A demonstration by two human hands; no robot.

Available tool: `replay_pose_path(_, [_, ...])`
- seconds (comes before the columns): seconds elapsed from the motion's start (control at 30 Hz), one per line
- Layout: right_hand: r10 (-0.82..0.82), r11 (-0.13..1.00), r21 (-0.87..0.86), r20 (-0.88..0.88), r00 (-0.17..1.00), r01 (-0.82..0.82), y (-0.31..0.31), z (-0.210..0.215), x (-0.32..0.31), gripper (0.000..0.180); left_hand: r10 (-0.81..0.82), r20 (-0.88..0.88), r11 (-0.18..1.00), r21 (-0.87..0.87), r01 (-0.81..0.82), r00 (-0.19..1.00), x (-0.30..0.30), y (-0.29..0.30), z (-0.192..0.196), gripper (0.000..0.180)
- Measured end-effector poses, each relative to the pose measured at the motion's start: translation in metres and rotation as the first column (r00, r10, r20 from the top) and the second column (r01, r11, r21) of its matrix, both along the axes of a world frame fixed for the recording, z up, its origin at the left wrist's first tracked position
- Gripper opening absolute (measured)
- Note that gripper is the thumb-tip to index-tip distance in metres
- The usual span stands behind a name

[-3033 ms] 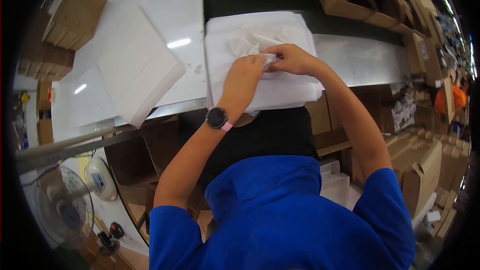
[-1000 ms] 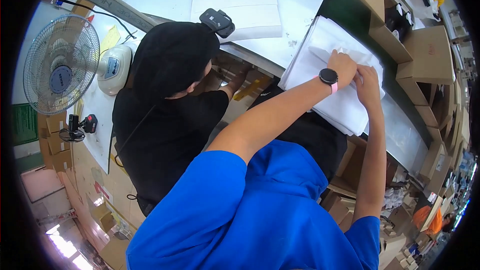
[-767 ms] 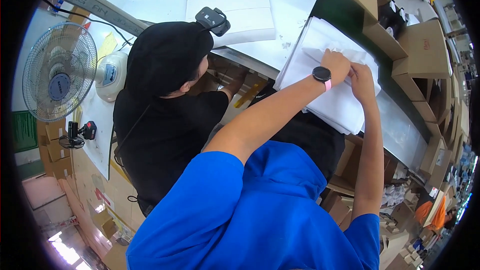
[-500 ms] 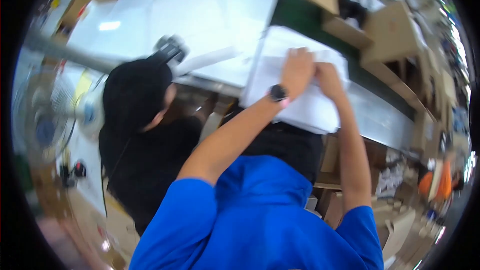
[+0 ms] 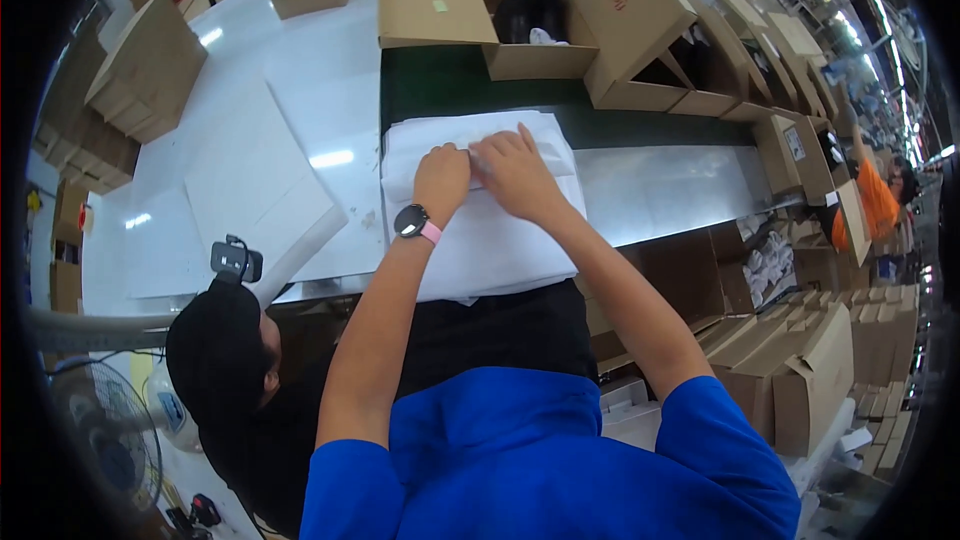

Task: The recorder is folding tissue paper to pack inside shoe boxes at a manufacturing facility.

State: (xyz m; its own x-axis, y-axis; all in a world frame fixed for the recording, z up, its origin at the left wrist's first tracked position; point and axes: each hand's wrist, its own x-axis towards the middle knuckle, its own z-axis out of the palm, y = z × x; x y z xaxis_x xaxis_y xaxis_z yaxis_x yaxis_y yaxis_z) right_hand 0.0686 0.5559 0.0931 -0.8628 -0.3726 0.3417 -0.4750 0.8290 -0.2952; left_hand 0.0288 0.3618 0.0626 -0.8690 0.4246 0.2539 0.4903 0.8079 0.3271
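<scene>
An open cardboard box (image 5: pixel 530 35) holding black shoes (image 5: pixel 530 5) stands beyond the white paper stack (image 5: pixel 480 210), where the left hand (image 5: pixel 441 180) and right hand (image 5: pixel 515 172) pinch the top sheet together.

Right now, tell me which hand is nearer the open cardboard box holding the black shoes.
Right. The right hand rests on the stack of white paper sheets, closer below the open cardboard box; the left hand lies beside it, farther left.
</scene>
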Motion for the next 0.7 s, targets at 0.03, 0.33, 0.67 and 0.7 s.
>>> replay_pose_path(0.03, [0.053, 0.999, -0.008, 0.036, 0.998, -0.052, 0.004, 0.0, 0.006, 0.055, 0.005, 0.04, 1.0, 0.013, -0.006, 0.999, -0.005, 0.002, 0.0, 0.015])
replay_pose_path(0.33, [-0.066, 0.998, 0.007, 0.21, 0.975, 0.066, 0.015, -0.012, -0.042, 0.029, -0.062, -0.086, 0.995, 0.069, 0.068, 0.994, 0.007, 0.017, 0.016, 0.046])
replay_pose_path(0.67, [-0.043, 0.998, -0.041, -0.067, 0.997, 0.04, 0.017, -0.025, -0.019, 0.038, -0.141, 0.024, 0.989, 0.058, 0.139, 0.99, 0.008, 0.006, 0.023, 0.051])
replay_pose_path(0.7, [-0.035, 0.998, -0.048, -0.064, 0.997, 0.031, 0.012, -0.022, -0.003, 0.038, -0.132, 0.028, 0.99, 0.051, 0.13, 0.991, 0.02, -0.001, 0.023, 0.051])
